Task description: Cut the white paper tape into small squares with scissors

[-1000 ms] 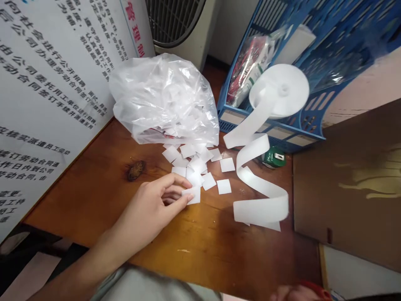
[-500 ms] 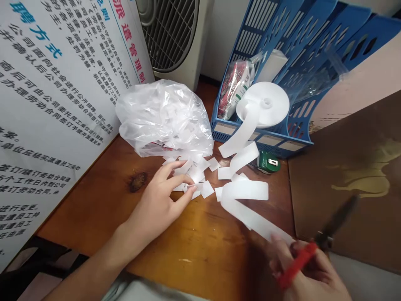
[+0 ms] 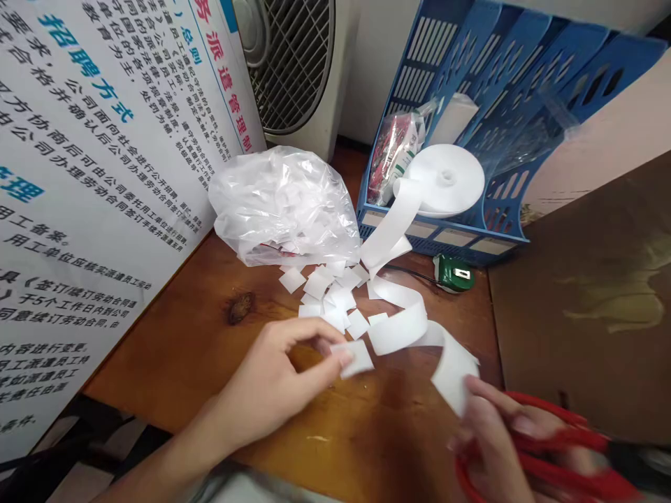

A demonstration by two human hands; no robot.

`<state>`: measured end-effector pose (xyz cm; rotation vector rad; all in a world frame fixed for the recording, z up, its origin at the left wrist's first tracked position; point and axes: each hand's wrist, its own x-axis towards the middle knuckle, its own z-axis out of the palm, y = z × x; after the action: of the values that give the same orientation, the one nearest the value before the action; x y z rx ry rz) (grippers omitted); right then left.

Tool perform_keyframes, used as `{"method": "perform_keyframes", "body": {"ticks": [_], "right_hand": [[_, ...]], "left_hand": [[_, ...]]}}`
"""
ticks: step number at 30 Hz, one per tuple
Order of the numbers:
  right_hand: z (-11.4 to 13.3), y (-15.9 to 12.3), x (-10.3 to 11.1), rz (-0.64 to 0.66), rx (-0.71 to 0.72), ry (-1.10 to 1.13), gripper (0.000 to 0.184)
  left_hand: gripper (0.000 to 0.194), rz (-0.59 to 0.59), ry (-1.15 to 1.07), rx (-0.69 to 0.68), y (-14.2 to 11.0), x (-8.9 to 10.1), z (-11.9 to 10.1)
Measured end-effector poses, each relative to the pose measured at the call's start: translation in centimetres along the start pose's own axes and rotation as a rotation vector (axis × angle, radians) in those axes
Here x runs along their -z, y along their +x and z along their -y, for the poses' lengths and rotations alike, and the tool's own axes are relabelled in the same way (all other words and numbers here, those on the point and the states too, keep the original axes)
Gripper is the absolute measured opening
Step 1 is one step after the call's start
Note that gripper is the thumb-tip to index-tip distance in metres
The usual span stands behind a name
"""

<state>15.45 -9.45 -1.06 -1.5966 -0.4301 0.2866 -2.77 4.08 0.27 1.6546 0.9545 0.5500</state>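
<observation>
Plastic bag [image 3: 238, 209] holds many white squares [image 3: 304, 241].

We count two bare hands, a left hand [image 3: 286, 370] and a right hand [image 3: 493, 429]; one pair of red-handled scissors [image 3: 581, 437]; one long white ribbon [image 3: 401, 330] and one round white spool [image 3: 464, 183]. We see one thin white square [image 3: 357, 359] in the left hand and at least ten loose white squares [image 3: 342, 297], too overlapped for us to number exactly. We also count one large translucent bag [image 3: 293, 209] and one green tape measure [image 3: 449, 273].
</observation>
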Motion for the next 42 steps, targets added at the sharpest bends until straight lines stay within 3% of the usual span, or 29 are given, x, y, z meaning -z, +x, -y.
{"method": "perform_keyframes", "body": {"ticks": [2,4,7,12,16,25,33,42], "right_hand": [[-0.9,-1.0,-2.4,0.036,-0.034,0.124,0.045],[-2.3,-1.9,-4.0,0.068,0.019,0.204,0.045],[-4.1,-3.0,-4.8,0.144,0.082,0.298,0.045],[-3.7,-5.0,-4.6,0.201,-0.087,0.251,0.038],[-2.6,-4.6,-4.6,0.09,-0.123,0.181,0.041],[-3.1,-2.0,-4.1,-0.033,-0.062,0.155,0.044],[-3.6,-2.5,-3.2,0.061,0.129,-0.105,0.039],[-3.1,-1.3,-3.2,0.012,0.12,-0.057,0.036]], "left_hand": [[0.009,0.152,-0.195,0.12,-0.8,-1.0,-0.1],[0.014,0.211,-0.366,0.182,-1.4,-2.0,0.1],[0.015,0.141,-0.532,0.175,-1.8,-3.3,0.8],[0.022,0.109,-0.751,0.278,-1.4,-4.0,1.8],[0.025,0.014,-0.679,0.305,-1.2,-3.9,2.0],[0.023,-0.001,-0.579,0.277,-1.5,-4.1,2.2],[0.018,0.002,-0.491,0.242,-1.7,-4.2,2.1],[0.013,0.006,-0.398,0.137,-1.7,-4.5,2.1]]}}
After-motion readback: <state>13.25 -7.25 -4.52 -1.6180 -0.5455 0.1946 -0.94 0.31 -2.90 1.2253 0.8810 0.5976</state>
